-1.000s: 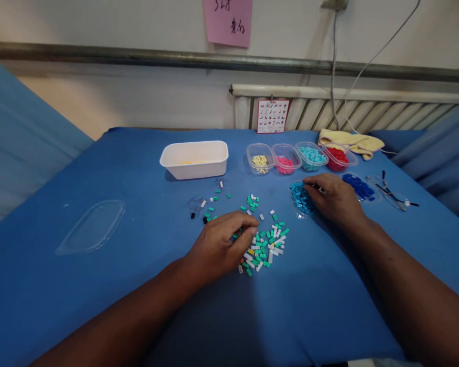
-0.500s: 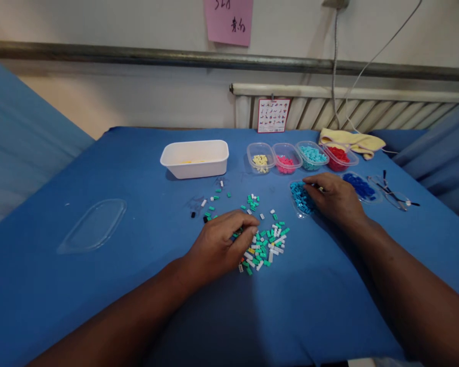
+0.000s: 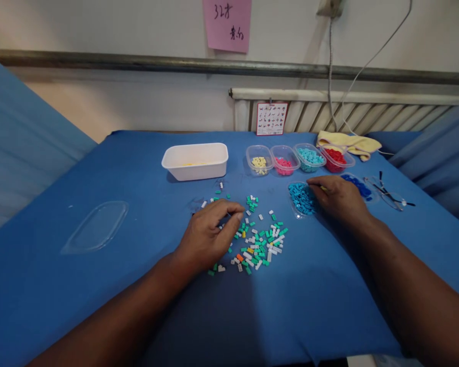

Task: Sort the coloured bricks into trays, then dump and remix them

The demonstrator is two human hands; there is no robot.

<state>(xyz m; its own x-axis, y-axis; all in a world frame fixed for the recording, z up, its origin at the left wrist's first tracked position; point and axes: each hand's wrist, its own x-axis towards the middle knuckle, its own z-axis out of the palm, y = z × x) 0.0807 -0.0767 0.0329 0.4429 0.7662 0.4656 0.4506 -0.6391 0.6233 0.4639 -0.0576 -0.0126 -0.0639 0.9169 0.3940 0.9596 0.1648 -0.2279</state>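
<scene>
A loose pile of small green and white bricks (image 3: 262, 243), with a few yellow and orange ones, lies on the blue table cover (image 3: 137, 285). My left hand (image 3: 208, 235) rests on the pile's left edge, fingers curled with thumb and forefinger pinched together; what they grip is hidden. My right hand (image 3: 338, 196) lies palm down beside a clear lid holding light-blue bricks (image 3: 301, 198), fingers bent at its right rim.
A white tub (image 3: 195, 160) stands at the back. Beside it is a row of clear cups with yellow (image 3: 259, 162), pink (image 3: 284, 163), teal (image 3: 310, 155) and red (image 3: 334, 155) bricks. Dark-blue bricks (image 3: 361, 187), glasses (image 3: 390, 196), a yellow cloth (image 3: 348, 142) and an empty clear lid (image 3: 95, 226).
My left hand has slid left and slightly back off the middle of the pile, uncovering more bricks. My right hand has stayed put. The camera has tilted a little.
</scene>
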